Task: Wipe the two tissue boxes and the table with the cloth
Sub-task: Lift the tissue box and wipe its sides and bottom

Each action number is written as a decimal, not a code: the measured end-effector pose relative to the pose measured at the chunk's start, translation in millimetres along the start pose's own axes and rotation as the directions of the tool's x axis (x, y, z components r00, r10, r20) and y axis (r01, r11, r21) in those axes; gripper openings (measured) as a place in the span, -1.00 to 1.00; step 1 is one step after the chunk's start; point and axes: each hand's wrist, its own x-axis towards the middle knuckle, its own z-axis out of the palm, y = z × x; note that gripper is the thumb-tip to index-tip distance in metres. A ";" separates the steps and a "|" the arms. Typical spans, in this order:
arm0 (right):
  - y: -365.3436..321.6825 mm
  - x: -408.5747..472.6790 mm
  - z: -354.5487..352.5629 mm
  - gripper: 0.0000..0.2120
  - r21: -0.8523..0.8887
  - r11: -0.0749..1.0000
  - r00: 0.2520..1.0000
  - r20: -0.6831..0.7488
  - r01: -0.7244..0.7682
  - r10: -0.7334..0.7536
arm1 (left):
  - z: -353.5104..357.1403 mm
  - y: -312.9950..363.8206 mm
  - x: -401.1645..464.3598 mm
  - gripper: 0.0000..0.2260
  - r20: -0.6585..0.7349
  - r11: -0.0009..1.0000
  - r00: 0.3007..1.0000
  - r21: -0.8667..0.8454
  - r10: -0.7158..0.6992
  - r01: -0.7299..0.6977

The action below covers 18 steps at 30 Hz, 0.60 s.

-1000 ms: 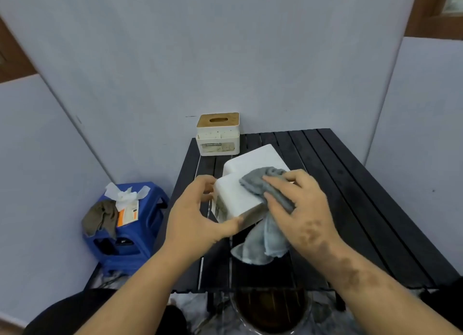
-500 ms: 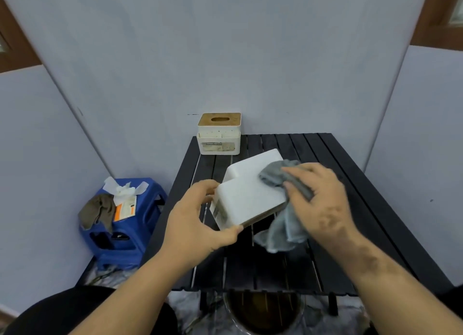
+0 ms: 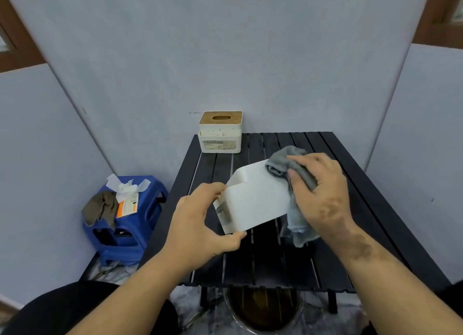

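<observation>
The white tissue box point(image 3: 253, 204) hides its own top side, it's tipped away. Cloth point(image 3: 298, 196) is mostly buried under the right hand point(image 3: 323, 199), whose palm can't be seen. Left hand point(image 3: 200, 224) covers the box's corner at 8 o'clock. Label on the far tissue box point(image 3: 220, 136) at 12 o'clock is too blurry to read. The bowl point(image 3: 263, 312) under the bench point(image 3: 350, 209) is partly hidden by the slats and cut off at 6 o'clock.

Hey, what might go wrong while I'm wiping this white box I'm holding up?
The left hand grips the tilted white plastic tissue box only by its near end, so pressure from the right hand with the grey cloth might twist it loose. The cloth's hanging tail may also drag on the black slatted table.
</observation>
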 end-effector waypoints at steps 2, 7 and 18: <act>-11.7 -6.8 10.1 -0.76 -0.033 0.997 0.997 -0.019 0.069 -0.069 | 1.9 -0.7 0.3 -0.33 0.004 1.000 1.000 0.005 0.004 -0.004; -35.7 -17.2 27.1 -0.75 0.005 0.941 0.930 0.148 0.339 -0.336 | 1.7 -5.0 1.2 -0.32 0.011 0.998 0.998 -0.009 0.056 -0.056; -40.2 -23.3 27.6 -0.74 -0.001 0.966 0.964 0.062 0.259 -0.258 | 5.3 0.7 -0.6 -0.33 0.023 0.996 0.998 0.053 0.067 -0.068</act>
